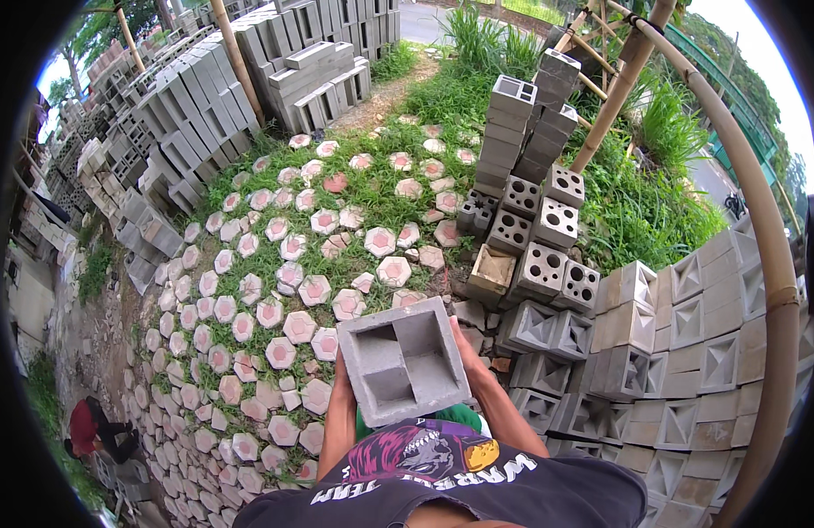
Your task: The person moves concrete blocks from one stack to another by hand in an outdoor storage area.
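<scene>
A square grey concrete ventilation block (403, 363) is held up in front of my torso, its patterned face turned upward. The face has a raised rim and recessed, angled panels inside. My left hand (341, 374) presses against its left side, and my right hand (462, 345) grips the right side. Both hands are closed on the block, though most of their fingers are hidden behind it.
Hexagonal pavers (298, 327) with grass between them cover the ground ahead. Stacked vent blocks (541, 264) stand close on the right, beside a bamboo pole (781, 299). Piles of grey blocks (191, 110) rise at the far left. A person in red (85, 429) bends at the lower left.
</scene>
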`<control>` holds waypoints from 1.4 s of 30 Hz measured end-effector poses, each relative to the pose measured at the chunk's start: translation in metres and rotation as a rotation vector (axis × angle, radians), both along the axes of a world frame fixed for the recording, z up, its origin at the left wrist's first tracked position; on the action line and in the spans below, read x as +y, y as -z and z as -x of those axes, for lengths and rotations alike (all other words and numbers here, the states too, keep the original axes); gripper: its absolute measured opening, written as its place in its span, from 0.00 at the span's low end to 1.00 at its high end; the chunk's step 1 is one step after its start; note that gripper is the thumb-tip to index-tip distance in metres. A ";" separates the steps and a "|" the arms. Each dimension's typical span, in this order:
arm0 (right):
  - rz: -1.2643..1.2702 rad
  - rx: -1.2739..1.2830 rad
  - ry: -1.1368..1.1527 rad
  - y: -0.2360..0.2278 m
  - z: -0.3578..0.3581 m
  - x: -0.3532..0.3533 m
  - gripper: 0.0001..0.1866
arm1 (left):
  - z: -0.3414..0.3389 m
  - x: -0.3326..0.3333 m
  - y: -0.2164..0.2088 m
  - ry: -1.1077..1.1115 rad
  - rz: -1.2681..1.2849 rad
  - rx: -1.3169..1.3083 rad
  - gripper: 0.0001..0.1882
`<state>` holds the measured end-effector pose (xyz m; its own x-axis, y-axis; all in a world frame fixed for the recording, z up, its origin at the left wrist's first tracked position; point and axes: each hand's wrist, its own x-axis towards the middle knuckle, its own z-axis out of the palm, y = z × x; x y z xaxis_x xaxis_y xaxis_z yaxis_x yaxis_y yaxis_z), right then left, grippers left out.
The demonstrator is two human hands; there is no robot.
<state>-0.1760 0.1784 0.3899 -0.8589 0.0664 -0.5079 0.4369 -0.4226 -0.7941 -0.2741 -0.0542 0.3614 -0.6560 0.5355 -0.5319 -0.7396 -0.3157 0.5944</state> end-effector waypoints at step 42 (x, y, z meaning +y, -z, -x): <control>0.106 0.027 -0.034 0.047 0.405 -0.084 0.42 | 0.380 -0.085 0.038 -0.212 0.012 0.003 0.33</control>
<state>-0.5812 0.0940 0.3432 -0.8730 -0.0158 -0.4875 0.4317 -0.4901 -0.7572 -0.6536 -0.1390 0.3232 -0.7547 0.3792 -0.5354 -0.6559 -0.4573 0.6006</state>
